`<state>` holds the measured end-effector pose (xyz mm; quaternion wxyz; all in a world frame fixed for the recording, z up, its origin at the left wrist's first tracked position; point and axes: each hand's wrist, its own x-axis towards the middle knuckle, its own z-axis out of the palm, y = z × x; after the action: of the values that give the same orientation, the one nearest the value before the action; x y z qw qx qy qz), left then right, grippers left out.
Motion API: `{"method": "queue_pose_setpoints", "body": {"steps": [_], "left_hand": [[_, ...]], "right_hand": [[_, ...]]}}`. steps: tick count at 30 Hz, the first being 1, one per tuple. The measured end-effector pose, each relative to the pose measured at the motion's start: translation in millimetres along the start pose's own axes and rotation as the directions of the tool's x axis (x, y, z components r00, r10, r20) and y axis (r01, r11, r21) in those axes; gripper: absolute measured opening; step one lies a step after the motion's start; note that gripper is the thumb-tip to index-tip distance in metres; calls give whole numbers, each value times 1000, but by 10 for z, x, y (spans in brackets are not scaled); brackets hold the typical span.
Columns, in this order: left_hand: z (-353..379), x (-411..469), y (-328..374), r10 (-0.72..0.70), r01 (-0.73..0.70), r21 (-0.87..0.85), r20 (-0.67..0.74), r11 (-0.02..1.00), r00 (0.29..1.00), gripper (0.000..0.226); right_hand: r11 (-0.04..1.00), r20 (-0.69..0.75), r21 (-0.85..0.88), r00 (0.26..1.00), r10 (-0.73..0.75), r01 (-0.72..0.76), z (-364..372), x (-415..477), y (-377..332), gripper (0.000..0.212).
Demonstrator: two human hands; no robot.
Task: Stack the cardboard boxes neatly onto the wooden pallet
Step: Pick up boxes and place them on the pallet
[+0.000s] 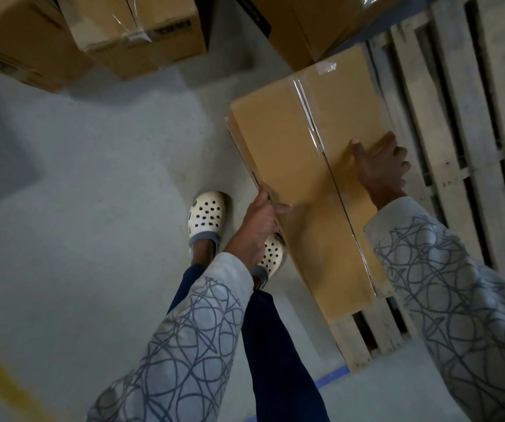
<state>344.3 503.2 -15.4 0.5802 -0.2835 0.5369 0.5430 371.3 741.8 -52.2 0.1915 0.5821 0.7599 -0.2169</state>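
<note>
A long brown cardboard box point(290, 153), sealed with clear tape along its top seam, lies over the left edge of the wooden pallet point(458, 147). My left hand point(260, 220) grips the box's near left edge, thumb on top and fingers curled under the side. My right hand point(379, 166) holds the right side of the box, thumb on the top face and fingers wrapped over the far edge. Another cardboard box point(300, 22) stands at the pallet's far end, just beyond the long box.
Two more taped cardboard boxes point(135, 28) point(11, 41) stand on the grey concrete floor at the top left. My feet in white clogs point(205, 217) are beside the box's left edge. A yellow floor line point(4, 382) and blue tape point(330, 379) mark the floor.
</note>
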Motion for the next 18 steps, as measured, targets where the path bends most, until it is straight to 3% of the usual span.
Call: {"method": "queue_pose_setpoints", "body": {"steps": [8, 18], "left_hand": [[90, -15, 36, -15, 15, -14, -7, 1000, 1000, 99], [82, -83, 102, -6, 6, -14, -46, 1000, 999, 92]], "right_hand": [[1000, -1, -12, 1000, 6, -6, -41, 31, -42, 87], [999, -17, -30, 1000, -22, 21, -52, 42, -65, 87]]}}
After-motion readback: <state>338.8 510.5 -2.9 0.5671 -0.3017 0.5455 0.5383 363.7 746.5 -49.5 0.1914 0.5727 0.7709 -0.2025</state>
